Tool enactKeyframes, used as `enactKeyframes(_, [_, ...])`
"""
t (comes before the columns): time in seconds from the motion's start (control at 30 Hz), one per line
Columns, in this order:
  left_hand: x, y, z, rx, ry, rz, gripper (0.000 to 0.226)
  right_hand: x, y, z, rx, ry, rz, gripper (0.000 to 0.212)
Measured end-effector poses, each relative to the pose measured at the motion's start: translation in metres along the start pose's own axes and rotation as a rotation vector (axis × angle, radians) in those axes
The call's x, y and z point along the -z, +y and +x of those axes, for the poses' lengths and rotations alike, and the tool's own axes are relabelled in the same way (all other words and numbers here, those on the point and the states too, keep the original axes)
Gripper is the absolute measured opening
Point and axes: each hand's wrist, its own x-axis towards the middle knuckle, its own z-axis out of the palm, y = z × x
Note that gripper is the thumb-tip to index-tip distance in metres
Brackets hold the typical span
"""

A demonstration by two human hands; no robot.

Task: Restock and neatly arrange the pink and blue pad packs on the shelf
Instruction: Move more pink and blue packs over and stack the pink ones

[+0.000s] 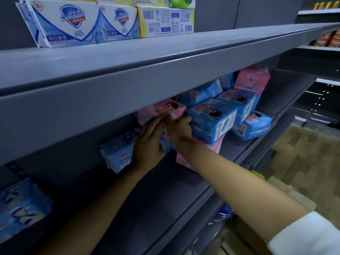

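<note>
While your left grip [147, 144] and right grip [179, 129] meet at the pink pack [161, 110], that pack lies just ahead of and above both, high on a heap and close under the lip of the upper shelf [128, 80]. Its long axis runs roughly along the shelf front, left to right, with the printed face turned up towards you. Your right grip holds it: the fingers curl round its right end, touching the nearest of the blue packs [211, 122]. Your left grip looks flatter, fingers stretched up against the pack's front edge rather than wrapped round it, though blur makes this uncertain. Both are equally near, so I judge either can steer, the right carrying and the left squaring. A low blue pack [117, 153] sits under your left wrist, and another pink one shows beneath the blue packs on the right, so the heap is mixed and untidy; much sorting seems left. A far pink pack [252, 80] stands upright at the back. The shelf [165, 190] is bare grey metal, smooth enough for sliding, but headroom is tight, so lifting looks awkward. Soap boxes [70, 24] stand on the upper shelf, and tiled floor [303, 153] shows to the right.
</note>
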Motion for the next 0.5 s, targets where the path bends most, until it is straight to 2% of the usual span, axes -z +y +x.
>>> enactKeyframes(0.1, [0.011,-0.007,-0.011,0.119,0.055,-0.181,0.051,-0.006,0.001,0.001,-0.007,0.003,-0.032,0.069])
enactKeyframes(0.23, [0.025,-0.02,-0.022,0.432,0.123,-0.224,0.041,-0.002,0.0,0.0,-0.004,-0.028,-0.03,0.073])
enactKeyframes(0.37, [0.034,-0.024,-0.027,0.579,0.146,-0.24,0.041,0.003,0.004,-0.013,0.008,-0.095,0.064,0.081])
enactKeyframes(0.5, [0.044,-0.022,-0.029,0.716,0.172,-0.237,0.05,0.005,0.007,-0.025,-0.03,-0.193,0.24,0.088])
